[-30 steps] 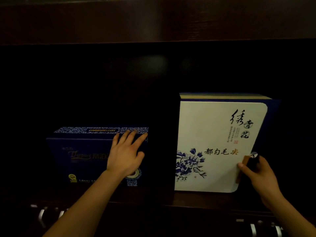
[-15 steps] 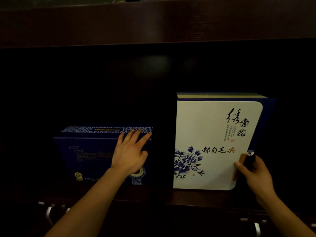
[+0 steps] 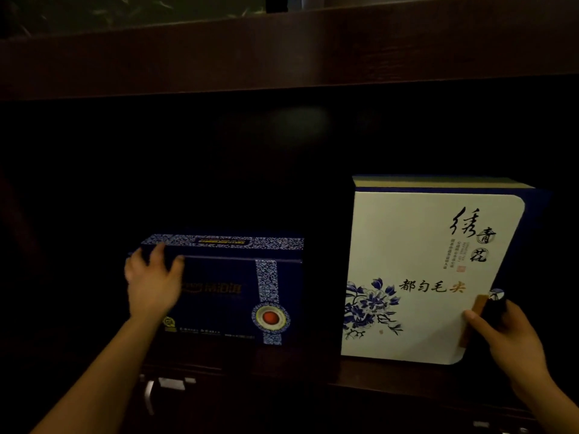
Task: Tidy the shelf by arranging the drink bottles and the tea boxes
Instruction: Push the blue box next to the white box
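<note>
A dark gap separates the boxes; your left hand point(image 3: 153, 286) clasps the blue box's point(image 3: 232, 289) left corner, your right hand point(image 3: 507, 333) seemingly pinches the white box's point(image 3: 416, 277) right edge.

Left hand point(image 3: 153, 286) grips blue box point(image 3: 232, 292) (corner).

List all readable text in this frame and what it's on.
"绣青花": brush lettering, upper right of the white tea box.
"都匀毛尖": across the white tea box front, last character orange.
Small column and red seal beside the lettering: too small to read.
Blue tea box: front logo, gold top label and bottom line all too blurred.
</note>
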